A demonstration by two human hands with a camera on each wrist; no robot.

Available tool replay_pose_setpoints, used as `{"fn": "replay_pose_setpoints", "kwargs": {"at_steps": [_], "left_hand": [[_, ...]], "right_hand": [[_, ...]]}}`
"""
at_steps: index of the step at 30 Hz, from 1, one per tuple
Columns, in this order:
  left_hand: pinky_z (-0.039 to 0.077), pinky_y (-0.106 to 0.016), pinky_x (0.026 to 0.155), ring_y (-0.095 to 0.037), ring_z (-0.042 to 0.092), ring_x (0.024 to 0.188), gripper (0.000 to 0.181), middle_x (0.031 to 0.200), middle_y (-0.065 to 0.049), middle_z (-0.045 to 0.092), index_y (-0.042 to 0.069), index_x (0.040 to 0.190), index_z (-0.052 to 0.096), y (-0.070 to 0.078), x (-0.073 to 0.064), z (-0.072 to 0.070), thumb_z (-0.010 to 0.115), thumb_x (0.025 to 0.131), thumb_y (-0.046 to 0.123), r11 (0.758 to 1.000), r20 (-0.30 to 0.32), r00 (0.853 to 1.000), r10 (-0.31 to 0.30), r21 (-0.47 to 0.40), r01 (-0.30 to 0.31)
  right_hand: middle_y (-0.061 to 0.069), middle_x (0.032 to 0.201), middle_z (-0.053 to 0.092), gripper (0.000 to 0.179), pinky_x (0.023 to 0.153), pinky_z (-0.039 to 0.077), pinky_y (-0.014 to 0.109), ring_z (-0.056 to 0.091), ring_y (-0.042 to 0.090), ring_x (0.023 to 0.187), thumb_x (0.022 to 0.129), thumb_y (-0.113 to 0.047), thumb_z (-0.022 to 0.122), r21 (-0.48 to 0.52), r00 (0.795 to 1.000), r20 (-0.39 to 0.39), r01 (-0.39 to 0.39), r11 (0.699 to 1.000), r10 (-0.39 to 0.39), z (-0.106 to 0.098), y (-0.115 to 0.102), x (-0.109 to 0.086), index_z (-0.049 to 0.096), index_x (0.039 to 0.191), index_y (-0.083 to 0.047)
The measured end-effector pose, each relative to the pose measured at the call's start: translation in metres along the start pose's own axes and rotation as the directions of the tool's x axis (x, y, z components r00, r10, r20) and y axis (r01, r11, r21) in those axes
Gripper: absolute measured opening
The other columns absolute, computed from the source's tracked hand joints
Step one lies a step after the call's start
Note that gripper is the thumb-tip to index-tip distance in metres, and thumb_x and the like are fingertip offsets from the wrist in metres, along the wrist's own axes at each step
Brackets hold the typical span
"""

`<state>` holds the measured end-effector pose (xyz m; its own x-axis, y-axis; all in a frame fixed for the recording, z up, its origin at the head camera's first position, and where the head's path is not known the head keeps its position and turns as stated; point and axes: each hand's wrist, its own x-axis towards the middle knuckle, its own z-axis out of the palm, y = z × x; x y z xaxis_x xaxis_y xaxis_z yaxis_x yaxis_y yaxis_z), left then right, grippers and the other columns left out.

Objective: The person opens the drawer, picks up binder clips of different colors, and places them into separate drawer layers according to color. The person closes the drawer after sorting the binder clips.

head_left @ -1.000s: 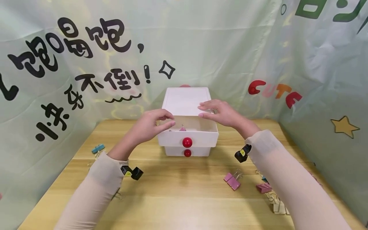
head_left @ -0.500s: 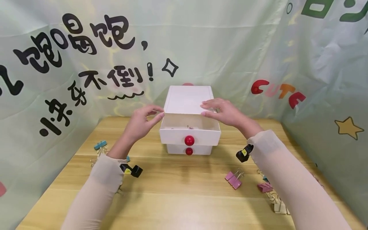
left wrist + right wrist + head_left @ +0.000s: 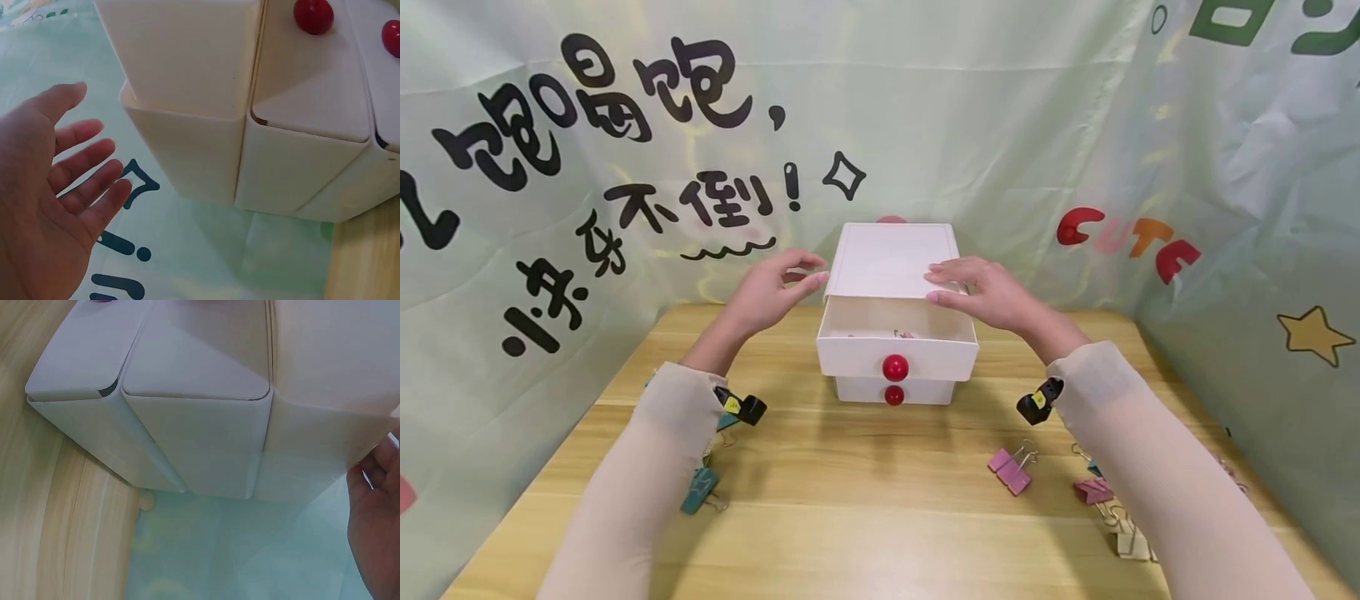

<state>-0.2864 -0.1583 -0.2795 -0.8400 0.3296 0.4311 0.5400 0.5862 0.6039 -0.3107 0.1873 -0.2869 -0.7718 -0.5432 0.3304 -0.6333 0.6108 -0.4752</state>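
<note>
A white drawer box (image 3: 891, 258) stands at the back of the wooden table, with its top drawer (image 3: 853, 358) pulled out and a red knob (image 3: 895, 367) on its front. Inside that drawer a bit of a small pink clip (image 3: 906, 334) shows above the front wall. My right hand (image 3: 985, 293) rests its fingers on the box's top at the right front edge. Off the box's upper left side, my left hand (image 3: 775, 287) is held with nothing in it. In the left wrist view its fingers (image 3: 94, 159) are spread, apart from the box; the lower drawers are closed.
A pink binder clip (image 3: 1013, 473) lies right of the box. Further right are a darker pink clip (image 3: 1093, 490) and a white clip (image 3: 1132, 546), partly behind the right sleeve. Teal clips (image 3: 700, 490) lie beside the left sleeve. A printed curtain (image 3: 985, 150) hangs behind.
My left hand has gone from the open drawer's left front corner back and leftward to beside the box's top. The right hand has stayed on the box. More teal clips show beside the left sleeve.
</note>
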Motion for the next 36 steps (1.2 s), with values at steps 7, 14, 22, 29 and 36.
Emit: {"fn": "replay_pose_setpoints", "kwargs": {"at_steps": [7,14,22,29,36], "left_hand": [[0.041,-0.044,0.105,-0.031,0.052,0.126,0.051,0.14,-0.006,0.053,0.014,0.132,0.06,0.002,0.02,0.003,0.06,0.095,0.049,0.999,0.089,0.996,0.01,0.046,-0.014],[0.034,-0.045,0.11,-0.028,0.045,0.132,0.045,0.137,-0.006,0.056,0.014,0.13,0.061,-0.003,0.032,0.01,0.059,0.096,0.043,0.998,0.163,0.985,0.054,0.014,-0.057],[0.03,-0.049,0.111,-0.023,0.041,0.135,0.045,0.139,-0.002,0.055,0.016,0.132,0.061,-0.011,0.031,0.02,0.058,0.096,0.043,0.998,0.201,0.978,0.061,0.006,-0.064],[0.02,-0.049,0.116,-0.02,0.027,0.144,0.049,0.146,-0.001,0.049,0.016,0.135,0.059,-0.014,0.032,0.025,0.058,0.096,0.045,0.994,0.211,0.973,0.091,0.037,-0.101],[0.018,-0.047,0.117,-0.019,0.024,0.145,0.051,0.149,-0.002,0.045,0.016,0.137,0.058,-0.01,0.035,0.03,0.056,0.096,0.046,0.988,0.219,0.97,0.103,0.094,-0.126]], "right_hand": [[-0.001,0.141,0.054,0.049,0.109,0.032,0.05,0.043,0.023,0.132,0.091,-0.047,0.067,-0.004,1.0,0.006,0.002,1.0,-0.002,0.001,-0.001,-0.001,0.065,0.131,-0.019],[-0.002,0.141,0.054,0.049,0.11,0.032,0.05,0.043,0.023,0.133,0.091,-0.047,0.066,-0.008,1.0,0.008,0.009,1.0,-0.009,0.003,-0.001,0.0,0.065,0.131,-0.02],[-0.003,0.141,0.054,0.048,0.11,0.031,0.05,0.042,0.022,0.133,0.091,-0.047,0.067,-0.007,1.0,0.011,0.009,1.0,-0.009,0.003,-0.002,0.0,0.065,0.131,-0.02],[-0.003,0.142,0.053,0.049,0.11,0.03,0.051,0.042,0.023,0.133,0.091,-0.048,0.066,-0.009,1.0,0.006,-0.001,1.0,0.001,0.002,-0.001,0.0,0.065,0.131,-0.02],[-0.003,0.141,0.054,0.049,0.11,0.031,0.051,0.042,0.023,0.133,0.091,-0.048,0.066,-0.002,1.0,0.0,0.005,1.0,-0.005,0.0,0.0,-0.002,0.065,0.131,-0.019]]}}
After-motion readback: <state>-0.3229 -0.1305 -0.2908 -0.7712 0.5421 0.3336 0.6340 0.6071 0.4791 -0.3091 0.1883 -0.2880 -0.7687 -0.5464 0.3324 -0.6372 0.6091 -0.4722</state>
